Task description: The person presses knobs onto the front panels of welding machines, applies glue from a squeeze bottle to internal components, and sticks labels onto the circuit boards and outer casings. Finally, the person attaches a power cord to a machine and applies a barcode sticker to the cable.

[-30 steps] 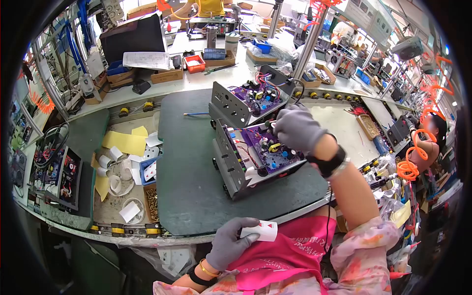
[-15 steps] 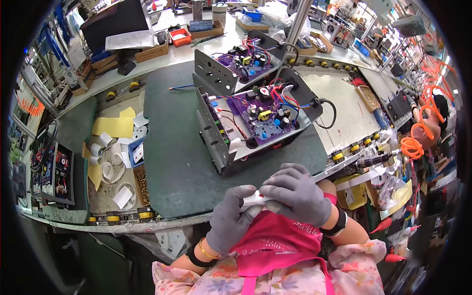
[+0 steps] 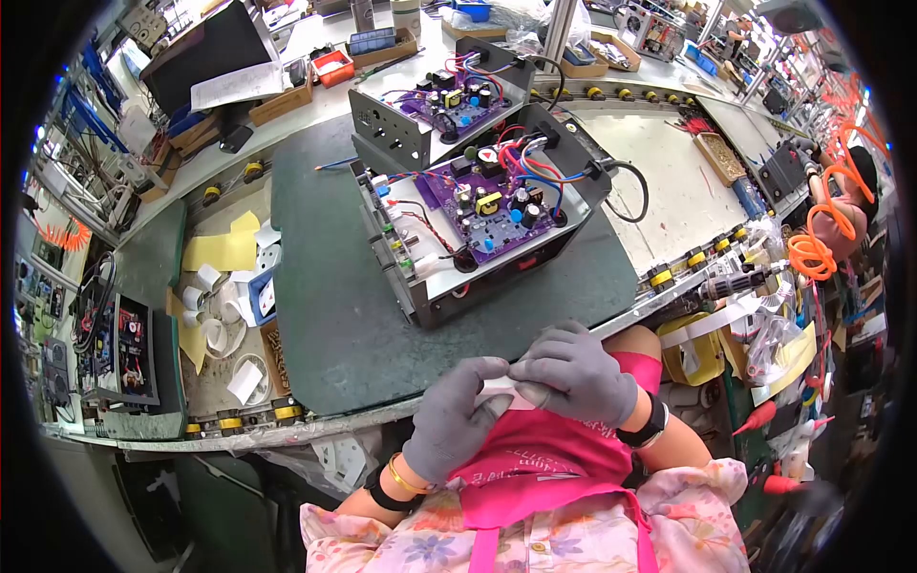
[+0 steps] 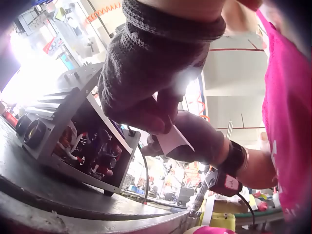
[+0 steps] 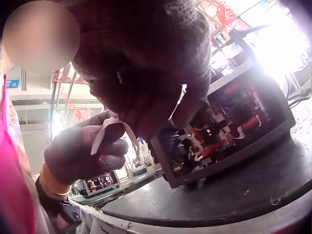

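My gloved left hand [image 3: 451, 420] pinches a white strip of sticker labels [image 3: 499, 386] in front of the apron. The gloved right hand [image 3: 578, 377] meets it there, thumb and fingers pinching at the strip's other end. In the right wrist view the strip [image 5: 99, 140] curls over the left fingers. Beyond the hands, an opened metal device [image 3: 430, 286] with a purple circuit board [image 3: 506, 222] sits on the green mat [image 3: 325, 315]. A round white sticker with a red triangle [image 3: 488, 155] shows on a part inside it.
A second opened device [image 3: 392, 129] stands behind the first. Label scraps, yellow paper [image 3: 220, 250] and a blue tray [image 3: 260, 294] lie left of the mat. At right are a power screwdriver [image 3: 740, 283], a yellow bin [image 3: 693, 358] and a coiled orange hose [image 3: 812, 256].
The right hand has come back from over the near device to the label strip at the left hand. The left hand has risen slightly with the strip. The head view has shifted.
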Available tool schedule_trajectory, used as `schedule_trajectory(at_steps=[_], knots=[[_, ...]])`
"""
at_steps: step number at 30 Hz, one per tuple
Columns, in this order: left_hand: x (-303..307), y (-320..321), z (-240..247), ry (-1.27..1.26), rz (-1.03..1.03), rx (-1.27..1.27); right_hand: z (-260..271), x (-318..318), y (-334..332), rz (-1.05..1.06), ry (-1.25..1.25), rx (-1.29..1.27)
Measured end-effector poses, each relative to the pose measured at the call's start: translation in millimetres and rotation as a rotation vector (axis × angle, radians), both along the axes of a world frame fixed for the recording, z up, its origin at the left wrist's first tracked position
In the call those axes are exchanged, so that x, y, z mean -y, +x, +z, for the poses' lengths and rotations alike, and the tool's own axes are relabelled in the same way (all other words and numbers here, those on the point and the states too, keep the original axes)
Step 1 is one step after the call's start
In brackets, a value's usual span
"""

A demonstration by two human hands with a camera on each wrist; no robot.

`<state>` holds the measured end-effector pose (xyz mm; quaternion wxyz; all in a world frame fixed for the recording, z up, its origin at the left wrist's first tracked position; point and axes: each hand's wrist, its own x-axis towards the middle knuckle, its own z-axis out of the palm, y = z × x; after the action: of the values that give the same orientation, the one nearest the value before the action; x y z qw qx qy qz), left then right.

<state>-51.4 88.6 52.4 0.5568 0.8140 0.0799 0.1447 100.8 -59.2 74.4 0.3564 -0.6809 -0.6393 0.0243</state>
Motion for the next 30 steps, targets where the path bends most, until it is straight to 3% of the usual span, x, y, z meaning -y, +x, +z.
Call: schedule_trajectory(at_steps=[1, 4, 7, 10, 13, 19, 22, 26, 30], knots=[[0, 1, -2, -0.028, -0.02, -0.001, -3, 0, 1, -0.02, 0.027, 0.063], [0, 1, -5, -0.088, -0.038, -0.006, -16, 3, 11, -0.111, 0.052, -0.24], [1, -1, -4, -0.147, -0.012, -0.004, -25, -6, 24, -0.632, 0.133, -0.157], [-1, -8, -3, -0.152, -0.041, -0.078, -41, -19, 53, -0.735, 0.294, 0.37], [-1, -10, -1, -0.164, -0.048, -0.154, -49, -26, 68, -0.791, 0.278, 0.496], [-3, -12, -1, -0.191, -0.034, -0.158, -53, -48, 64, -0.699, 0.208, 0.546], [-4, -14, -5, -0.208, -0.015, -0.13, -53, -47, 59, -0.669, 0.188, 0.413], [-6, -15, -16, -0.288, 0.05, -0.058, -40, -21, 43, -0.468, 0.018, 0.076], [-6, -10, -9, -0.145, 0.079, 0.001, -12, -4, 16, -0.23, -0.007, -0.195]])
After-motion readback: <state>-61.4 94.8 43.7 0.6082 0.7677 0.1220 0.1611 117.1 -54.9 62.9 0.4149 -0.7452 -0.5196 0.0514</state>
